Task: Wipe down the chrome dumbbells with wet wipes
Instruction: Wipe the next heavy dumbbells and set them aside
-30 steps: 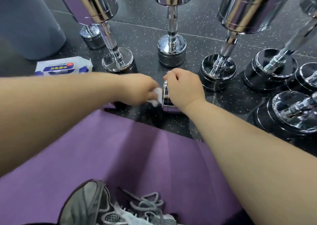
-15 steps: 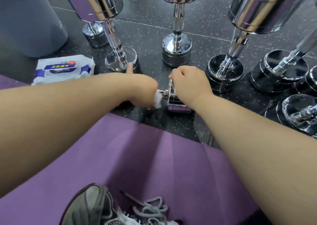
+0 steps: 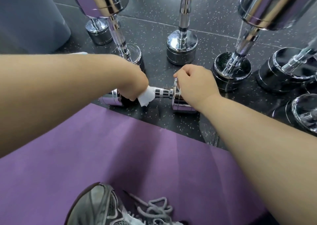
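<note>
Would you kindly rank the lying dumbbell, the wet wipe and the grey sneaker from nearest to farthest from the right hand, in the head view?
1. lying dumbbell: its right end is gripped by the right hand.
2. wet wipe: to the left, on the handle, held by the left hand.
3. grey sneaker: at the bottom, on the purple mat.

Nothing legible is showing anywhere. The chrome dumbbells (image 3: 181,44) are reflecting only glare, with no readable numbers or marks. The pale packet edge (image 3: 80,53), peeking out behind the forearm (image 3: 68,87) at far left, is showing no print.
</note>
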Tool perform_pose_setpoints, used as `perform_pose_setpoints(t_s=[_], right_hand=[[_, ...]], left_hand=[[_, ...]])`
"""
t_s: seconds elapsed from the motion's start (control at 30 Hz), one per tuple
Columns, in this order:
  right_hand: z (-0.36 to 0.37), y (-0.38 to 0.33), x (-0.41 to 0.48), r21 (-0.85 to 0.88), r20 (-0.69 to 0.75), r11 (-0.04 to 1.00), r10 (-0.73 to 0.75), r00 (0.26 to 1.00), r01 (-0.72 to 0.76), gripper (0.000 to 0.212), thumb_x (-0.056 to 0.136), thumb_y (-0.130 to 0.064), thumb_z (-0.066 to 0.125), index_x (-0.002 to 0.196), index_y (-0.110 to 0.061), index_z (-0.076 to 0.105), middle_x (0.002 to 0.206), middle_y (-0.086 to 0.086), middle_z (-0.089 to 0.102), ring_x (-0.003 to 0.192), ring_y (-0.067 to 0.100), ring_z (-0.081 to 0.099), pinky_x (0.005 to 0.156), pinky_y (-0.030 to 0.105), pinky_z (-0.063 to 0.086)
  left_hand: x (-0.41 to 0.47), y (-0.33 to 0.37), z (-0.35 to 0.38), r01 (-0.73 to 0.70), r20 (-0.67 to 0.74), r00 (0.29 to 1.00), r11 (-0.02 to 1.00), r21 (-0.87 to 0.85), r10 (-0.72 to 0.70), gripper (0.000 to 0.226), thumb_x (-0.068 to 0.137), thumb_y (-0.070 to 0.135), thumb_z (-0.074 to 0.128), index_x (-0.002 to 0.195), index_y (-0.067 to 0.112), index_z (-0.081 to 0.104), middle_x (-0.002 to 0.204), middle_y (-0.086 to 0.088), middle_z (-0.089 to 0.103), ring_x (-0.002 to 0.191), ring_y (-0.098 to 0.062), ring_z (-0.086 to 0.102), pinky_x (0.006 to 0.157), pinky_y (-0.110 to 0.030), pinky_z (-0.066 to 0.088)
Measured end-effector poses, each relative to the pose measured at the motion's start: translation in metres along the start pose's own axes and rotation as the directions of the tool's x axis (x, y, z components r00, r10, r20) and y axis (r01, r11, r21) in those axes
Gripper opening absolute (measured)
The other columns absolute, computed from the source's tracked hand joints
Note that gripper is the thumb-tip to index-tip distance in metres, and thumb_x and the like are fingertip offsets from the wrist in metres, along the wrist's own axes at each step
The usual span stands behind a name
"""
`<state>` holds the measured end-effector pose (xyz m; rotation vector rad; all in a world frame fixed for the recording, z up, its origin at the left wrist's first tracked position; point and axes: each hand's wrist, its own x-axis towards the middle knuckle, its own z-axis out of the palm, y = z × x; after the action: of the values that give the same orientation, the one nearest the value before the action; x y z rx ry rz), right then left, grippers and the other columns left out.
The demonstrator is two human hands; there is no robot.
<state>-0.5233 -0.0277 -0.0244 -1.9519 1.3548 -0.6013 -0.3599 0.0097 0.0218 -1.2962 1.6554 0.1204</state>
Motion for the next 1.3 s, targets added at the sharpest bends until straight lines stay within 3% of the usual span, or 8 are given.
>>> perform_pose_setpoints(t_s=[0.17, 0.3, 0.53, 0.6, 0.73, 0.93, 1.17, 1.3], right_hand=[[-0.001, -0.002, 0.007, -0.031, 0.012, 0.999, 0.014, 1.000, -0.013, 0.034, 0.088, -0.028, 0.042, 0.087, -0.007, 0.069, 0.083, 0.010, 0.069, 0.088, 0.032, 0.061, 0.077, 0.038, 0.051], [-0.001, -0.001, 0.005, -0.021, 0.001, 1.000, -0.002, 1.000, 0.002, 0.034, 0.087, -0.029, 0.042, 0.088, -0.006, 0.068, 0.084, 0.012, 0.069, 0.090, 0.032, 0.060, 0.077, 0.036, 0.050], [0.000, -0.001, 0.002, -0.024, 0.000, 1.000, 0.004, 1.000, -0.004, 0.033, 0.087, -0.030, 0.043, 0.089, -0.009, 0.068, 0.082, 0.011, 0.068, 0.087, 0.032, 0.060, 0.075, 0.036, 0.051], [-0.001, -0.002, 0.004, -0.030, -0.002, 0.999, 0.012, 1.000, -0.012, 0.034, 0.087, -0.029, 0.042, 0.088, -0.006, 0.068, 0.085, 0.012, 0.069, 0.089, 0.032, 0.059, 0.076, 0.036, 0.050], [-0.001, -0.003, 0.003, -0.045, -0.001, 0.999, 0.008, 1.000, -0.008, 0.033, 0.087, -0.030, 0.043, 0.084, -0.008, 0.067, 0.079, 0.010, 0.067, 0.087, 0.031, 0.059, 0.077, 0.037, 0.051], [-0.001, -0.002, 0.000, -0.008, 0.017, 1.000, 0.010, 1.000, -0.010, 0.032, 0.089, -0.030, 0.044, 0.087, -0.008, 0.067, 0.084, 0.007, 0.068, 0.088, 0.030, 0.059, 0.073, 0.033, 0.049], [-0.002, -0.003, -0.004, 0.066, 0.030, 0.997, 0.044, 0.999, -0.046, 0.036, 0.090, -0.031, 0.042, 0.088, -0.004, 0.065, 0.089, 0.013, 0.068, 0.076, 0.025, 0.053, 0.073, 0.037, 0.050], [-0.005, 0.000, -0.015, 0.166, 0.041, 0.969, 0.181, 0.983, -0.186, 0.029, 0.095, -0.042, 0.040, 0.090, -0.020, 0.058, 0.099, 0.003, 0.064, 0.100, 0.027, 0.054, 0.084, 0.038, 0.043]], left_hand=[[0.008, 0.014, -0.019, -0.063, -0.061, 0.998, 0.819, -0.570, 0.034, 0.050, 0.098, 0.041, 0.044, 0.142, 0.021, 0.034, 0.111, -0.009, 0.055, 0.097, -0.028, 0.049, 0.087, -0.035, 0.041], [0.005, -0.001, 0.008, -0.105, -0.108, 0.992, 0.933, -0.344, 0.072, 0.026, 0.101, 0.043, 0.043, 0.112, 0.020, 0.040, 0.100, 0.000, 0.057, 0.092, -0.025, 0.053, 0.098, -0.043, 0.042], [-0.008, -0.003, 0.022, 0.027, -0.265, 0.964, 0.994, 0.110, 0.003, 0.021, 0.090, 0.030, 0.057, 0.108, 0.020, 0.056, 0.112, 0.002, 0.058, 0.108, -0.023, 0.052, 0.094, -0.035, 0.042], [0.000, 0.010, 0.020, 0.016, -0.266, 0.962, 0.986, -0.168, -0.061, 0.021, 0.086, 0.015, 0.062, 0.105, 0.014, 0.054, 0.102, 0.001, 0.064, 0.096, -0.025, 0.057, 0.081, -0.034, 0.043], [0.008, 0.024, 0.020, -0.150, -0.332, 0.938, 0.747, -0.648, -0.100, 0.027, 0.094, 0.014, 0.057, 0.115, 0.022, 0.042, 0.097, 0.002, 0.059, 0.085, -0.024, 0.052, 0.071, -0.034, 0.040], [-0.015, -0.010, 0.034, -0.041, -0.308, 0.951, 0.985, -0.169, -0.013, 0.024, 0.084, 0.018, 0.063, 0.099, 0.025, 0.045, 0.091, 0.007, 0.063, 0.087, -0.022, 0.060, 0.076, -0.031, 0.048], [-0.034, -0.006, 0.037, 0.062, -0.480, 0.857, 0.962, -0.267, -0.189, 0.018, 0.092, 0.016, 0.055, 0.106, 0.024, 0.063, 0.090, -0.003, 0.064, 0.077, -0.027, 0.053, 0.061, -0.030, 0.040], [-0.046, 0.015, 0.009, -0.068, -0.402, 0.867, 0.729, -0.681, -0.295, 0.033, 0.094, 0.005, 0.049, 0.118, 0.023, 0.064, 0.109, 0.003, 0.064, 0.091, -0.018, 0.052, 0.078, -0.028, 0.042]])
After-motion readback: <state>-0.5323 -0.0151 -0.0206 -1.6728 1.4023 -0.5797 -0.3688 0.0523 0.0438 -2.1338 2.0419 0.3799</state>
